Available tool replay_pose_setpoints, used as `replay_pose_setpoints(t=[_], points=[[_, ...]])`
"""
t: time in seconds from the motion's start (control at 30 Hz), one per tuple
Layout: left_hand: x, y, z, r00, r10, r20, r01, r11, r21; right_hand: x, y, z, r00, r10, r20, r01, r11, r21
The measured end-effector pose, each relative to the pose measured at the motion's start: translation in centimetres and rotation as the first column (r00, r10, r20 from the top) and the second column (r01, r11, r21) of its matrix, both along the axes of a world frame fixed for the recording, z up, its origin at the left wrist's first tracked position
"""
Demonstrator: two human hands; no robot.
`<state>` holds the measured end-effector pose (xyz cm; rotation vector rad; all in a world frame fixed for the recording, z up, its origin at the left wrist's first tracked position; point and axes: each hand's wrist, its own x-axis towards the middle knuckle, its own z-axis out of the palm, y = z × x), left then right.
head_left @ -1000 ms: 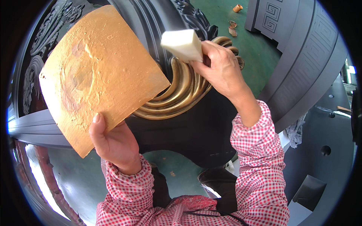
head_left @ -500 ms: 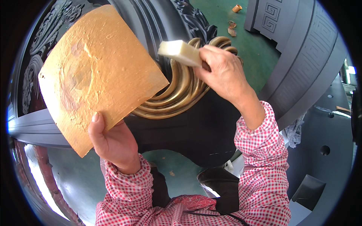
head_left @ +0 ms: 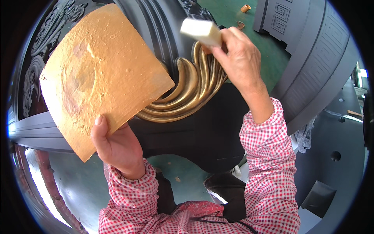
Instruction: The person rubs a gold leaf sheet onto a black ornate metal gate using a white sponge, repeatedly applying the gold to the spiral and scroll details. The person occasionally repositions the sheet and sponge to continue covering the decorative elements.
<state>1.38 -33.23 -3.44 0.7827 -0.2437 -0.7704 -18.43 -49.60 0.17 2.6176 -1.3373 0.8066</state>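
Observation:
My left hand grips the lower edge of a square board coated in gold paint, its thumb on top. Dried ridges and duller patches mark the board's face. Between the fingers and thumb of my right hand is a pale sponge block, slightly blurred. It is over the upper part of a carved scroll with gold-coloured curved ridges; whether it touches cannot be told. The scroll belongs to a black carved furniture piece, partly hidden behind the board.
At the right stands a grey curved panel with a key-pattern relief. A dark board with round holes lies beyond my right arm. Small scraps lie on the green floor. More black carving shows at the upper left.
My right hand has moved up and slightly right with the sponge, uncovering more of the gold scroll's middle. My left hand and the board have barely moved.

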Motion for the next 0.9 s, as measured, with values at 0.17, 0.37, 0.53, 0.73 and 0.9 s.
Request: replay_pose_setpoints(t=[0.17,0.37,0.53,0.73,0.9], points=[[-0.5,-0.5,0.2,0.999,0.04,0.008,-0.04,0.999,0.02,0.9,2.7,-1.0,0.998,0.047,0.038,-0.053,0.984,0.169],[-0.6,-0.4,0.3,0.999,0.024,-0.027,-0.022,0.998,0.063,-0.4,1.7,1.1,0.978,-0.011,0.21,-0.074,0.916,0.395],[-1.5,-0.4,0.1,0.998,0.028,0.049,-0.033,0.993,0.112,0.0,3.3,0.5,0.991,0.037,0.128,-0.102,0.827,0.553],[-3.5,0.4,0.5,0.98,-0.119,0.16,0.099,0.987,0.126,1.2,5.0,4.7,0.723,0.018,0.691,-0.386,0.839,0.383],[-5.0,0.9,0.6,0.955,-0.204,0.214,0.194,0.979,0.069,4.1,4.7,3.4,0.846,0.156,0.51,-0.346,0.888,0.302]])
